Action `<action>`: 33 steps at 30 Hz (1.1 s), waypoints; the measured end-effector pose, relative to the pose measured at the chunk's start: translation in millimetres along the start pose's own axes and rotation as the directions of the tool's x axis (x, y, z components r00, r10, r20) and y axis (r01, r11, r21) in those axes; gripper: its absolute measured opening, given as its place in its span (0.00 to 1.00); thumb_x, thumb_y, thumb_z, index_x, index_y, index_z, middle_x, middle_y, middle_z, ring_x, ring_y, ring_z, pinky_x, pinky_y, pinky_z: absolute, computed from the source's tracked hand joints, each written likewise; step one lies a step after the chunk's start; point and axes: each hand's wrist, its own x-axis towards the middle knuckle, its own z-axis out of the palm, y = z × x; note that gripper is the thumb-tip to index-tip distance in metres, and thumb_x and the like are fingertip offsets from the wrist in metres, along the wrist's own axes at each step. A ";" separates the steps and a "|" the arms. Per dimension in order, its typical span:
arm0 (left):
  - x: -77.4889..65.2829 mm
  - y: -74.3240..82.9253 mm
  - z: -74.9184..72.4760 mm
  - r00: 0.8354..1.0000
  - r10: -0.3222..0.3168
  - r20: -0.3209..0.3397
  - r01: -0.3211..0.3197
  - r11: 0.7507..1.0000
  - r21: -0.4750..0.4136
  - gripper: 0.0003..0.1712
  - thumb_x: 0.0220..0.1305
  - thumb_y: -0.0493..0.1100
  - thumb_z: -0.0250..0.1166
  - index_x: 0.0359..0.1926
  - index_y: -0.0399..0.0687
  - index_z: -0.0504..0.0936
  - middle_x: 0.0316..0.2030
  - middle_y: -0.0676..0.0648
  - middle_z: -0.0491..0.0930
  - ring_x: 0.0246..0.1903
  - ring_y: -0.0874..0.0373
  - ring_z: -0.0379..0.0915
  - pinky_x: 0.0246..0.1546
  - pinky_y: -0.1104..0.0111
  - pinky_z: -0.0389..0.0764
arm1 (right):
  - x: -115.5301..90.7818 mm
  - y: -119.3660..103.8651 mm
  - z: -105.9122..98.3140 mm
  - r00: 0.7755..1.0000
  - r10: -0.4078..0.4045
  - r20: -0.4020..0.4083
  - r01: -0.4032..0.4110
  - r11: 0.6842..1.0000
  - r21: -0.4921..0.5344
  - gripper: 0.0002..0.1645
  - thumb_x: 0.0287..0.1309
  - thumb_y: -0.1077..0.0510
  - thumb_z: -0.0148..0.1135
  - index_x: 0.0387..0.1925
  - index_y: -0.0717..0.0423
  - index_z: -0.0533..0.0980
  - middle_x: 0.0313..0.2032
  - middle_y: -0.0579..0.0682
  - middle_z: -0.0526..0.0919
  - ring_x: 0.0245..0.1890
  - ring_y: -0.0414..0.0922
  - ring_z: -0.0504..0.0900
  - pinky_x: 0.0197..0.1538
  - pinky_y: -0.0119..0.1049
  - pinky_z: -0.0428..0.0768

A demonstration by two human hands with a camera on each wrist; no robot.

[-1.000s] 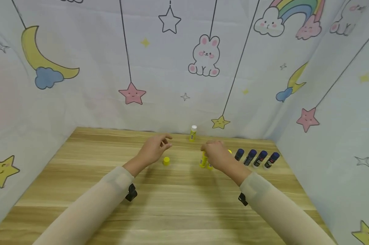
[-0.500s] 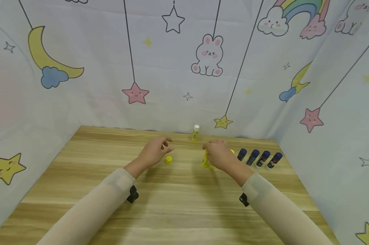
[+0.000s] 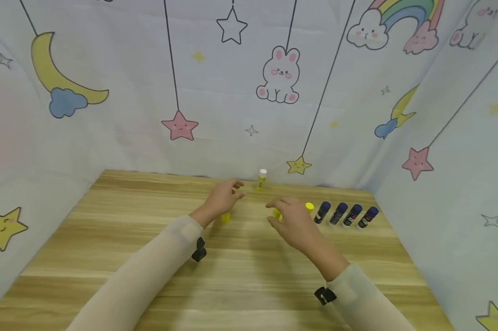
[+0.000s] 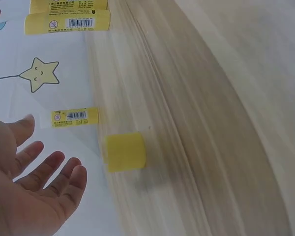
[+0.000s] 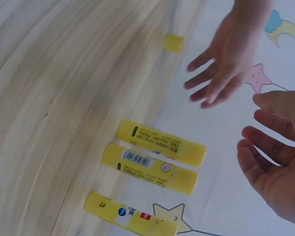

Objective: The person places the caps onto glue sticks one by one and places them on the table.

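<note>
My left hand (image 3: 225,197) hovers over the table with relaxed fingers and holds nothing. Just below it, a short yellow cap-like cylinder (image 4: 126,152) stands on the wood. Farther back is an upright yellow glue stick with a white cap (image 3: 261,180). My right hand (image 3: 293,220), fingers parted, is beside two upright yellow glue sticks (image 5: 161,142) that stand close together. The right wrist view shows a gap between that hand and the sticks. A third yellow glue stick (image 5: 130,215) stands a little apart from the pair; in the head view my right hand partly covers this group.
Several dark glue sticks with blue caps (image 3: 338,214) continue the row to the right. A wooden table (image 3: 240,285) lies under everything. White cloth (image 3: 215,151) with printed stars, moons and a rabbit hangs behind the table and along its sides.
My right hand has drawn back from the yellow glue sticks and its fingers have parted. My left hand has moved a little right and farther back, now partly covering the short yellow cylinder.
</note>
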 end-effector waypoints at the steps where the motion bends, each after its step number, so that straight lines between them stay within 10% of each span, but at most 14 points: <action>1: 3.4 0.2 1.6 1.000 -0.009 0.000 0.009 1.000 -0.012 0.25 0.74 0.51 0.62 0.65 0.45 0.75 0.62 0.41 0.78 0.59 0.44 0.76 0.58 0.52 0.78 | -0.9 -2.2 -0.3 1.000 0.014 0.007 -0.014 1.000 0.006 0.18 0.63 0.55 0.72 0.54 0.48 0.82 0.56 0.49 0.83 0.61 0.53 0.78 0.60 0.51 0.79; 18: 35.4 2.2 35.4 0.992 -0.125 0.031 0.128 0.978 -0.163 0.27 0.74 0.43 0.62 0.68 0.37 0.70 0.66 0.36 0.73 0.65 0.39 0.69 0.65 0.50 0.72 | -23.3 -8.6 8.7 0.988 0.125 0.095 -0.142 0.967 0.211 0.20 0.67 0.49 0.68 0.58 0.46 0.80 0.53 0.47 0.84 0.51 0.47 0.83 0.51 0.48 0.82; 25: 54.2 10.4 55.3 0.976 -0.213 0.050 0.218 0.931 -0.292 0.31 0.73 0.41 0.63 0.72 0.41 0.65 0.69 0.36 0.68 0.68 0.39 0.66 0.66 0.50 0.71 | -28.3 -6.5 12.2 0.983 0.156 0.097 -0.178 0.939 0.296 0.20 0.68 0.50 0.67 0.59 0.46 0.80 0.54 0.46 0.84 0.53 0.49 0.83 0.53 0.49 0.82; 33: 75.8 12.0 62.7 0.979 -0.201 -0.023 0.183 0.928 -0.325 0.29 0.70 0.42 0.66 0.67 0.39 0.71 0.64 0.35 0.73 0.64 0.40 0.71 0.61 0.52 0.76 | -27.0 -6.1 4.6 0.982 0.180 0.064 -0.191 0.917 0.350 0.19 0.67 0.51 0.67 0.58 0.44 0.80 0.54 0.46 0.84 0.52 0.51 0.84 0.53 0.50 0.82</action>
